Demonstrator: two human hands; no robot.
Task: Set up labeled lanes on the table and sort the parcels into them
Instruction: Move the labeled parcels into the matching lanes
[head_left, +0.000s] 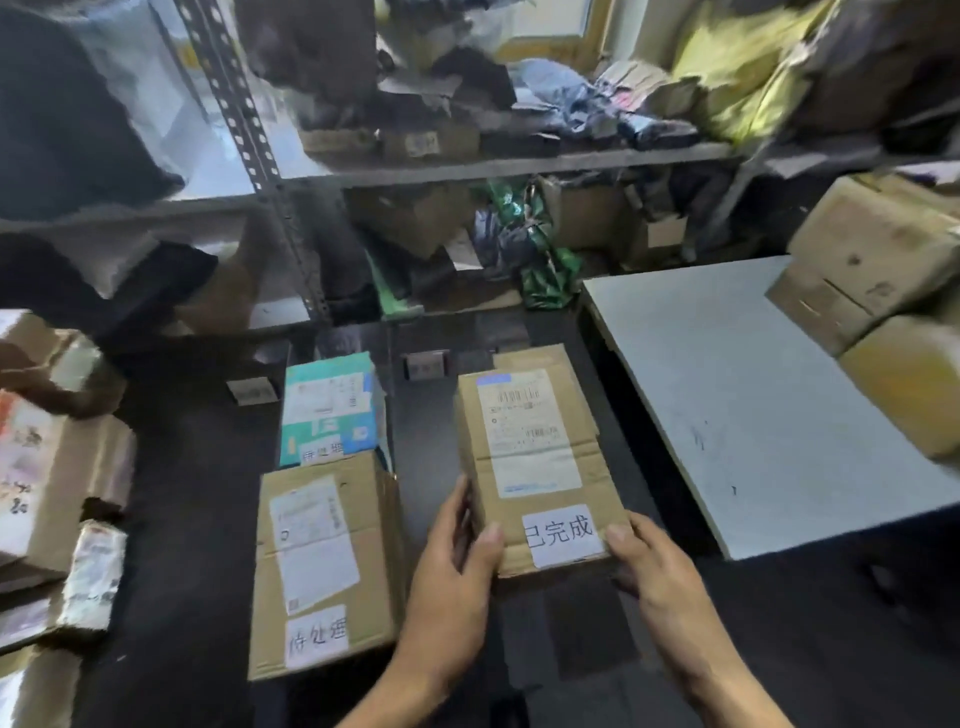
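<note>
Fingers of the left hand (457, 582) and right hand (670, 582) are clamping the near corners of the cardboard parcel (535, 457) tagged 已完成, which is lying flat on the dark counter (197, 519). It is looking stiff, light and easy to slide, so gripping its side edges seems safest. Just left, a brown parcel (322, 566) is sitting, with a teal box (332, 410) beyond.

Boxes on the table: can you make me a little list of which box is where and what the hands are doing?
held box: brown cardboard, white sticker reading 已完成 near its front edge
left hand: grips its near left corner
right hand: grips its near right corner
brown box: left of the held one, sticker 待处理
teal box: behind the brown box
white board: at the right
</note>
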